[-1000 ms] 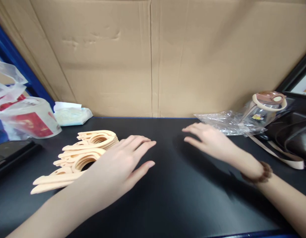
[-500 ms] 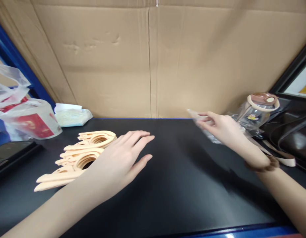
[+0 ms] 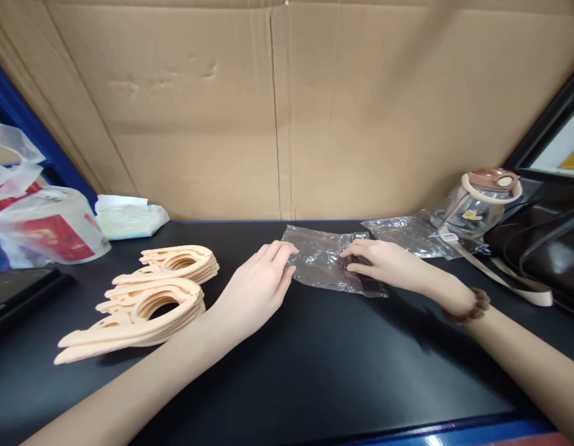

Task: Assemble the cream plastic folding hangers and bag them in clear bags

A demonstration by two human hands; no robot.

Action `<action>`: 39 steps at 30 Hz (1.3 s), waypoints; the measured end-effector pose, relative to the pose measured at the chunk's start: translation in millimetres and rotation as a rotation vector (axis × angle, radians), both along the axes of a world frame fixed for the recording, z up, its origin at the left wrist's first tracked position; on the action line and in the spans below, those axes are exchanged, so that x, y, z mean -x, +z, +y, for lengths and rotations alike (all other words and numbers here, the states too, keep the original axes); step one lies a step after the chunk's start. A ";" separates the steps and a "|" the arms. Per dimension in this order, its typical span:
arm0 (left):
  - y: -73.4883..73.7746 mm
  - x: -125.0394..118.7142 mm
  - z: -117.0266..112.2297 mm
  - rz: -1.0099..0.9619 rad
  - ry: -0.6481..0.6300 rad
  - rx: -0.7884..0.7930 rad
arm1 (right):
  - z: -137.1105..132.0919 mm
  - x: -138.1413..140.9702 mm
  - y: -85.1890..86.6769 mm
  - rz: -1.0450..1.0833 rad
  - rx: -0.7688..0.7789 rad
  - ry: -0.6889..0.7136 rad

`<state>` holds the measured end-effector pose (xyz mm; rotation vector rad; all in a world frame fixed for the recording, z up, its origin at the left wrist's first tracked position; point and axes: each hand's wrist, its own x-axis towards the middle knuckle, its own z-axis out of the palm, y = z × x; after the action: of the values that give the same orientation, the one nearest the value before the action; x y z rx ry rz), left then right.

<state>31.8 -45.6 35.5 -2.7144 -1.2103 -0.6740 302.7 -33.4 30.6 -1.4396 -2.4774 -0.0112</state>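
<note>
A clear plastic bag [image 3: 314,257] lies crinkled and flat on the black tabletop, between my two hands. My right hand [image 3: 384,263], with a brown bracelet at the wrist, has its fingers curled on the bag's right part. At the bag's left edge is my left hand [image 3: 263,272], its fingers slightly bent and the thumb apart from them. Whether these fingertips press on the film is hard to tell. Left of that forearm, two stacks of pale beige plastic hangers [image 3: 175,310] rest on the table, partly hidden by the arm.
Another clear plastic bag [image 3: 407,234] lies at the back right, beside a transparent bottle [image 3: 484,207] with a strap. A black bag [image 3: 547,241] sits at far right. On the left are a tissue pack [image 3: 131,218], a bagged tub [image 3: 59,229] and a dark phone-like device [image 3: 21,294]. Cardboard [image 3: 198,124] stands behind.
My right hand has brought the clear bag leftward and down onto the table. My left hand has shifted slightly right to the bag's edge, uncovering more of the hangers.
</note>
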 end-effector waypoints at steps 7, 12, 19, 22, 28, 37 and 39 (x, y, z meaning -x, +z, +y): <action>-13.1 4.2 4.7 0.161 0.172 0.125 | 1.1 9.9 -4.2 0.290 0.200 0.041; -22.4 9.7 0.0 0.318 0.170 0.348 | 6.3 3.7 -11.5 0.336 0.212 -0.164; -22.3 3.2 -8.8 0.292 0.164 0.450 | 5.7 12.0 -8.1 0.555 0.441 -0.186; -19.5 1.3 -11.0 0.267 0.175 0.469 | 0.3 19.3 -3.4 0.686 0.546 -0.186; -17.0 4.2 -16.8 0.263 0.232 0.511 | -6.8 20.9 -0.1 1.213 0.670 -0.255; -19.1 -8.5 0.9 -0.993 0.246 0.848 | -9.9 21.7 2.4 1.364 1.083 -0.084; -14.3 -9.5 2.6 -1.319 0.279 0.917 | -15.1 27.0 4.3 1.266 1.096 -0.022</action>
<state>41.3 -43.0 21.2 -2.2829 -2.5431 -2.5733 275.7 -48.5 34.9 -1.0735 -1.2888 1.8084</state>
